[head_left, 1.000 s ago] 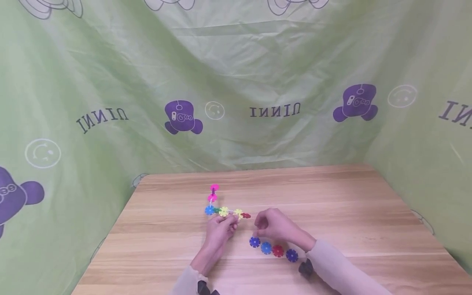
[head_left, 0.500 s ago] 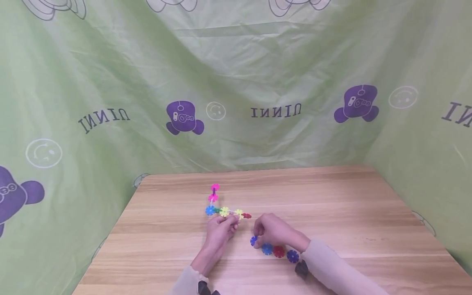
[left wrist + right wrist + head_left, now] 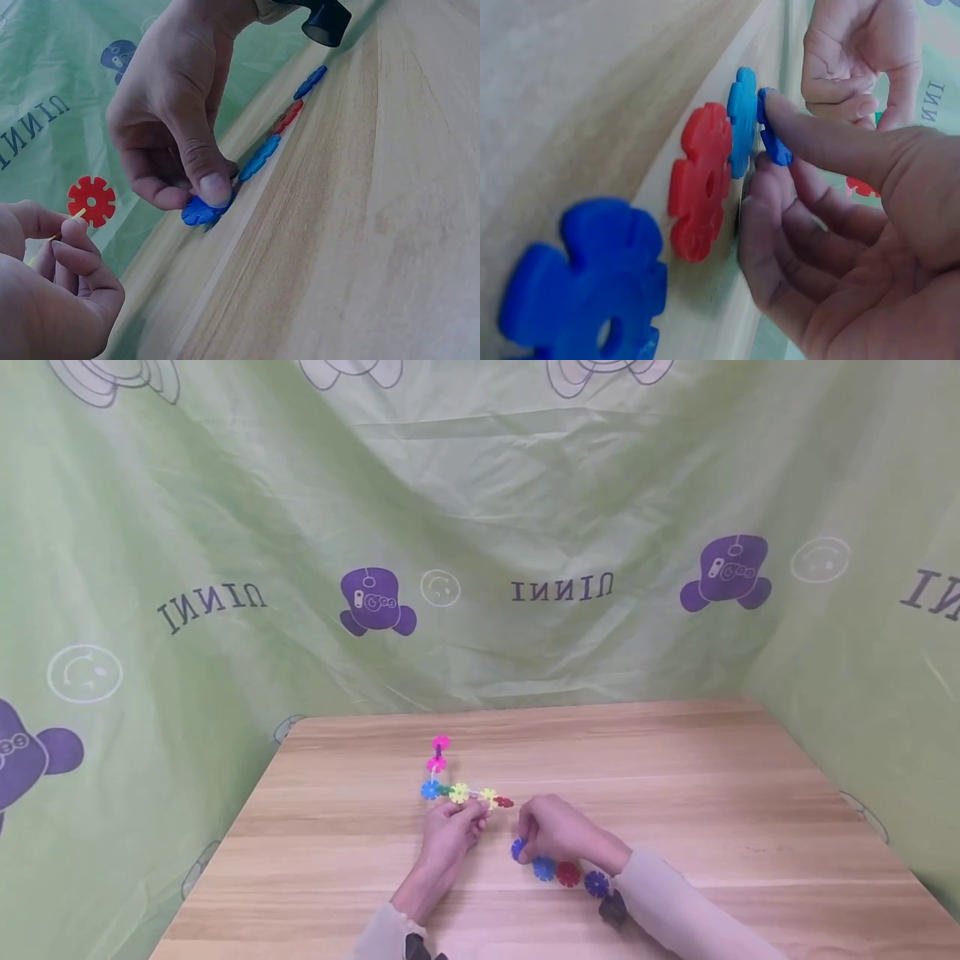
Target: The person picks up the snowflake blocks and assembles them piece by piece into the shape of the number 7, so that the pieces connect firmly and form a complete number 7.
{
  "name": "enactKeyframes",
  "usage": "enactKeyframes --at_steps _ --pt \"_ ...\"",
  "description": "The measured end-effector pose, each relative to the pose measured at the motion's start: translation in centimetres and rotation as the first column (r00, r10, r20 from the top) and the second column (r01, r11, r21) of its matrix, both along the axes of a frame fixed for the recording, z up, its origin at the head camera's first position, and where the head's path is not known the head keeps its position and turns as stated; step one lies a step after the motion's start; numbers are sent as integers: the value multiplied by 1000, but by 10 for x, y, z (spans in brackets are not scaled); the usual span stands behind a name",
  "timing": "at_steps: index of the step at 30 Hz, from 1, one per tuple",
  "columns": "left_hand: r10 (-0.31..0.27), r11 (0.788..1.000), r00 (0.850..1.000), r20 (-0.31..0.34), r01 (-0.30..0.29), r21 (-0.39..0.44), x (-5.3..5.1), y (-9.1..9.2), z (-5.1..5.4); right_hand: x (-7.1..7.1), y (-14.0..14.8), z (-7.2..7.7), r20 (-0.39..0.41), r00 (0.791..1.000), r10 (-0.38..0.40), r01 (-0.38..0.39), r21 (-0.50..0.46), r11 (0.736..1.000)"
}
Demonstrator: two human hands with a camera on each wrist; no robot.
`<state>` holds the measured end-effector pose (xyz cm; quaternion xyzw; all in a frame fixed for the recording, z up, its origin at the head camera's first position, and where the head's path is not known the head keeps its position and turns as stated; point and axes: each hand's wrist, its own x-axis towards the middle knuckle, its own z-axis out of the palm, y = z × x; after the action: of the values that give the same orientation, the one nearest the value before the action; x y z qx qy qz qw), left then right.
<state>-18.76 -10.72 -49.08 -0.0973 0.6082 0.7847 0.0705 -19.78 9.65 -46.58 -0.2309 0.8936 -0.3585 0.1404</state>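
In the head view my left hand (image 3: 444, 839) pinches a chain of interlocking snowflake discs by the yellow disc (image 3: 489, 797) near its right end. A red disc (image 3: 103, 196) sticks out at that end, edge-on in the head view. The chain bends at a blue disc (image 3: 430, 790) and runs away from me to a pink disc (image 3: 441, 742). My right hand (image 3: 566, 833) pinches a loose dark blue disc (image 3: 775, 139) between thumb and fingers, tilted at the tabletop. It is the leftmost of a row of loose discs and apart from the chain.
Beside my right hand, a light blue disc (image 3: 544, 869), a red disc (image 3: 567, 874) and another dark blue disc (image 3: 597, 884) lie in a slanting row on the wooden table (image 3: 675, 760). A green printed cloth (image 3: 465, 652) hangs behind and at both sides.
My right hand has come down onto the leftmost dark blue disc, taken it between thumb and fingers and tilted it. My left hand keeps its hold on the chain, nearly still.
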Motion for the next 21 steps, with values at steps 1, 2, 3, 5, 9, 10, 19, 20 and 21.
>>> enactKeyframes --at_steps 1,2,3,5,9,10,19,20,21 --pt "-1 1000 1000 0 1 0 0 0 0 0 1 -1 -2 1000 -5 5 -18 1000" --pt "-2 1000 1000 2 2 0 0 0 0 0 2 -1 -7 1000 -11 11 -36 999" --pt "-2 1000 1000 2 2 1 1 0 1 -1 3 -1 -10 1000 -20 19 -58 998" --pt "-1 1000 1000 3 1 0 1 -1 0 -1 5 -1 10 999 -41 42 -107 993" --pt "3 1000 1000 6 -3 -2 2 -1 -1 -3 11 0 85 989 -123 138 -202 970" --pt "3 1000 1000 5 -3 -4 2 -1 -1 -4 13 0 105 984 -146 167 -223 960" --pt "2 1000 1000 12 -2 -5 1 0 -1 -8 24 -1 323 920 -223 351 -425 834" --pt "1 1000 1000 12 -1 -9 1 0 -1 -8 25 -1 344 914 -214 359 -442 822" --pt "3 1000 1000 13 -3 -10 0 1 -1 -9 25 -1 364 908 -206 367 -457 810"
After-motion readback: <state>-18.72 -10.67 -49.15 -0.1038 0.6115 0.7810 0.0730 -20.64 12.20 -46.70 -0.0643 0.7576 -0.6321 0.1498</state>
